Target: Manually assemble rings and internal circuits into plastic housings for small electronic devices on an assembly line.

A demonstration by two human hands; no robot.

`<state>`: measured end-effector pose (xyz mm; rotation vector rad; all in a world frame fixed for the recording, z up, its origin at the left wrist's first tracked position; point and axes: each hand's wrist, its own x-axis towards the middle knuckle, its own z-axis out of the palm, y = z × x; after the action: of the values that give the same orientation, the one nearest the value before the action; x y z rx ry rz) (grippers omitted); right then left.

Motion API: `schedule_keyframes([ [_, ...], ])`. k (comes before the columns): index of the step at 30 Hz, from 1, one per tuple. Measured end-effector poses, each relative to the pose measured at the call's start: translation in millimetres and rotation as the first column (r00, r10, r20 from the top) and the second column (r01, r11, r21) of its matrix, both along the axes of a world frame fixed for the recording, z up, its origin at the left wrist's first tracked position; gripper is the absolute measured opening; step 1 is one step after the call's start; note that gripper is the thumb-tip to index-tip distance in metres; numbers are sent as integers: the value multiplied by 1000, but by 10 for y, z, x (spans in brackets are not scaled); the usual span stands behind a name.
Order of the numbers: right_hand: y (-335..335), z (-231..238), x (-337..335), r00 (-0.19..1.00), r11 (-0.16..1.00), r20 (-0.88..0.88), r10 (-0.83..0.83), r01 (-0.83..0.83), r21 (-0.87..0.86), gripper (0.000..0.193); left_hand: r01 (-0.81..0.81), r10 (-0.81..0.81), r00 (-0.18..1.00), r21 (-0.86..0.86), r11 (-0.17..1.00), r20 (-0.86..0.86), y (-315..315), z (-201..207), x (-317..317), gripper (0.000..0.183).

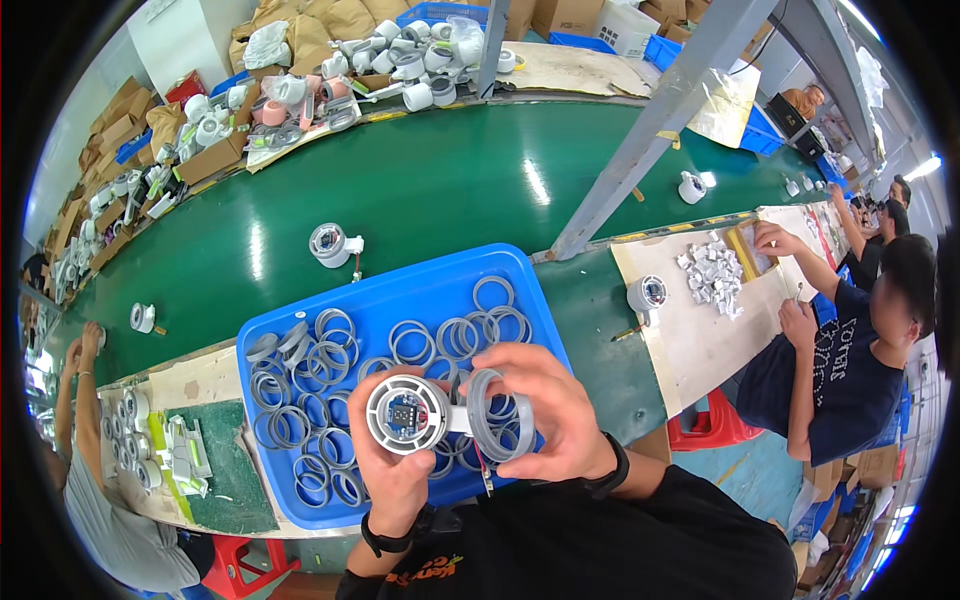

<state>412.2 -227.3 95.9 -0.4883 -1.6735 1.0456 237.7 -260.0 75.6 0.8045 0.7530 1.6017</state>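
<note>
- The person's left hand [396, 487] is closed around a white round housing [405, 415], thumb at its lower edge, with the open face and its blue circuit board turned up towards me.
- The right hand [562, 412] grips a grey ring [477, 402] by its edges, fingers curved over the top and thumb beneath.
- Housing and ring are side by side over the near part of a blue tray [420, 292], the ring at the end of the housing's short white neck [459, 419]; I can't tell whether the two touch.
- A thin reddish wire hangs below the ring.
- More grey rings [295, 337] lie loose in the tray, some overlapping, a few tilted on others.
- Both wrists wear black bands.
- Beyond the tray runs a green conveyor belt [450, 180], and a similar white unit [326, 243] sits on it just behind the tray's far edge.
- To the right, past a slanting grey post [655, 135], a heap of small white pieces [712, 277] lies on a pale board, near a co-worker in a dark shirt [850, 365].
- To the left, another co-worker in a grey shirt [120, 530] reaches towards the belt.
- Across the belt, white, grey and pink parts are piled up beside cardboard boxes.
</note>
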Motion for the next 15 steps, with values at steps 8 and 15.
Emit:
schedule_keyframes([
  [8, 14, 33, -36, 997, 995, 55, -59, 55, 79, 68, -5, 5, 1000, -6, 1000, 10, 8, 64, 57, 85],
  [15, -32, 21, -64, 998, 998, -5, -62, 63, 11, 65, -35, 35, 999, 11, 999, 18, -6, 15, 87, 87],
])
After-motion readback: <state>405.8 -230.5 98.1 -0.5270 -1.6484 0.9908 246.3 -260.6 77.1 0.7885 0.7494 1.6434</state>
